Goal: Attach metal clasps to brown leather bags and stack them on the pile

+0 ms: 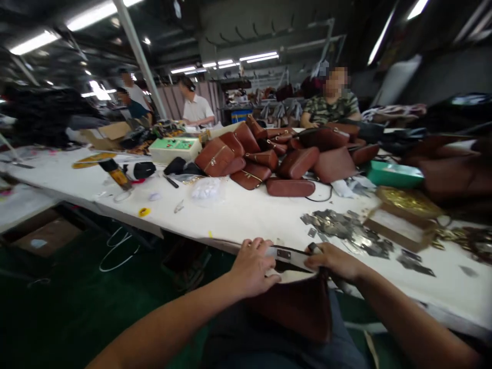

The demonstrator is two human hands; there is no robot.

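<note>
A dark brown leather bag (pixel 295 307) rests on my lap, its mouth open against the table edge and its pale lining showing. On the inner side of the mouth sits a small metal plate (pixel 283 253) with dark holes. My left hand (pixel 253 266) grips the left side of the bag's rim, thumb toward me and fingers over the far edge. The right side of the rim is pinched by my right hand (pixel 334 260). Something small and dark shows at that hand's fingertips; I cannot make out what it is.
Brown bags (pixel 246 154) are heaped across the white table (pixel 238 215). Loose metal plates (pixel 346 230) lie at right near a cardboard box (pixel 400 225) and a green box (pixel 395 174). A plastic bag of white pieces (pixel 207 189) lies mid-table. Several people sit or stand beyond.
</note>
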